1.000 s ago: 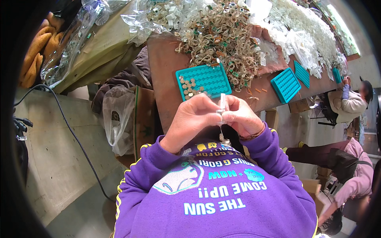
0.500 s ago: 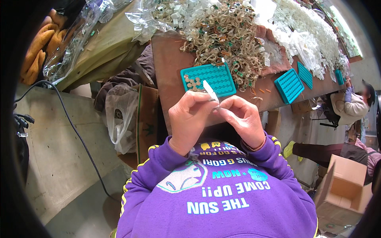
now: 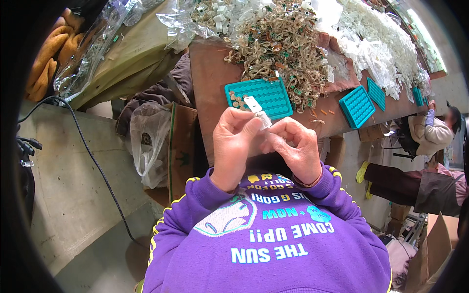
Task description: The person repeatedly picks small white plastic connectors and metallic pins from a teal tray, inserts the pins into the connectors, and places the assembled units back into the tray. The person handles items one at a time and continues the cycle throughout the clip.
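My left hand (image 3: 231, 142) is closed, thumb and fingers pinching a small white plastic casing (image 3: 258, 110) with a hinged-looking, two-part shape. My right hand (image 3: 299, 150) is closed in a pinch just below the casing's near end; whatever is between its fingertips is too small to make out. Both hands are held over the table's front edge, in front of a teal ribbed tray (image 3: 271, 93). Several small round coin-like discs (image 3: 236, 100) lie in the left part of that tray.
Behind the tray rises a heap of beige cord loops (image 3: 283, 41) with green and orange bits. White plastic parts (image 3: 381, 51) are piled at the back right. Another teal tray (image 3: 357, 107) sits right. A co-worker (image 3: 432, 131) sits beyond; a carton (image 3: 183, 146) stands left.
The white casing has turned so its broad face shows. My hands have shifted slightly right. At the right, another person's legs and an open cardboard box appear in different places.
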`<state>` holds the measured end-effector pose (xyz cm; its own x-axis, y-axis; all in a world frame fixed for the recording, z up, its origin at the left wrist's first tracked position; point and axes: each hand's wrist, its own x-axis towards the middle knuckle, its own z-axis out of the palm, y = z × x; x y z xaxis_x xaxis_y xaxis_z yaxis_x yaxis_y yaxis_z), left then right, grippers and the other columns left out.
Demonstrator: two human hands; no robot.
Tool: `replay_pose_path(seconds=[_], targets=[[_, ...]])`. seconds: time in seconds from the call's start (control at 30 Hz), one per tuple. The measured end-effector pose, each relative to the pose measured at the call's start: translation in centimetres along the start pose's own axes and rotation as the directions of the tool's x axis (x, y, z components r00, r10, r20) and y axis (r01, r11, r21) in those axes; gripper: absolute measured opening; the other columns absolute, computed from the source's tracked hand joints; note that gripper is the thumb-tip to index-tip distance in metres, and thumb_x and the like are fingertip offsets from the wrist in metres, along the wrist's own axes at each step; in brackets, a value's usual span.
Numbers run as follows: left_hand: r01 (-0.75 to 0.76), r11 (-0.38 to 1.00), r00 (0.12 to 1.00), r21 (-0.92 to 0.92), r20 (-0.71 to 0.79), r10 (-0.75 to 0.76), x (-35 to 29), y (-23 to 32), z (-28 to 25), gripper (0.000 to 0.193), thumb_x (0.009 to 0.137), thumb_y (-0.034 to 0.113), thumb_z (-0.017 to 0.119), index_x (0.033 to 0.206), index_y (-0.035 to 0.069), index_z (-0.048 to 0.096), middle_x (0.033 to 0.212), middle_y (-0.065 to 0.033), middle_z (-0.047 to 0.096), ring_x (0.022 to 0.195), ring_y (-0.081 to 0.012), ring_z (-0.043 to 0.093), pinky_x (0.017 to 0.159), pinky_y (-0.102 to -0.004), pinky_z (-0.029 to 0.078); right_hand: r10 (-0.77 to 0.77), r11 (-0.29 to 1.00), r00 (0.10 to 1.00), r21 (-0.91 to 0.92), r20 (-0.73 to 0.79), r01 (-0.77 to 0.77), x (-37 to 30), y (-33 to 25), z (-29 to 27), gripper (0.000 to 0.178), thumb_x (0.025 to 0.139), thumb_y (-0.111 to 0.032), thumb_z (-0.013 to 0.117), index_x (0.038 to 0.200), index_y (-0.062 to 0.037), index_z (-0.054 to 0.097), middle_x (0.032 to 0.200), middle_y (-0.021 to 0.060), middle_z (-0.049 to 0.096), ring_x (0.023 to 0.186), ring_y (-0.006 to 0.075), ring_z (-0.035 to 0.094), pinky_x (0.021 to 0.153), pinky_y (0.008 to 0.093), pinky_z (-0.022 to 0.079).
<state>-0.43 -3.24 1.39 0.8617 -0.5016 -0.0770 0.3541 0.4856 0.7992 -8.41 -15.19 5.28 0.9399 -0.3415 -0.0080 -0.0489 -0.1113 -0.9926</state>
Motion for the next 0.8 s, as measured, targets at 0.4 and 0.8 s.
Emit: replay_pose_path(seconds=[0.4,0.8], targets=[[0.151,0.963,0.988,-0.224,0.051,-0.143,-0.3,0.3,0.4,0.009,0.097,0.014,0.058,0.097,0.006,0.055,0.099,-0.0078,0.066,0.093,-0.0140,0.063,0.081,-0.0264,0.050,-0.056,0.997,0.997,0.055,-0.062,0.059,0.0,0.6,0.6,0.006,0.087,0.002,0.061,0.093,0.0032,0.063,0.080,0.0086,0.070,0.074,0.0095,0.067,0.063,0.0236,0.054],[-0.217,0.973,0.976,0.075,0.003,0.217,-0.6,0.2,0.6,0.018,0.087,-0.008,0.062,0.095,0.004,0.052,0.094,-0.0060,0.063,0.089,-0.0105,0.062,0.080,-0.0245,0.050,-0.152,0.979,0.982,-0.151,-0.115,0.134,-0.2,-0.8,0.9,0.002,0.088,0.003,0.060,0.090,0.0024,0.062,0.075,0.0083,0.069,0.072,0.0124,0.069,0.062,0.0251,0.055]])
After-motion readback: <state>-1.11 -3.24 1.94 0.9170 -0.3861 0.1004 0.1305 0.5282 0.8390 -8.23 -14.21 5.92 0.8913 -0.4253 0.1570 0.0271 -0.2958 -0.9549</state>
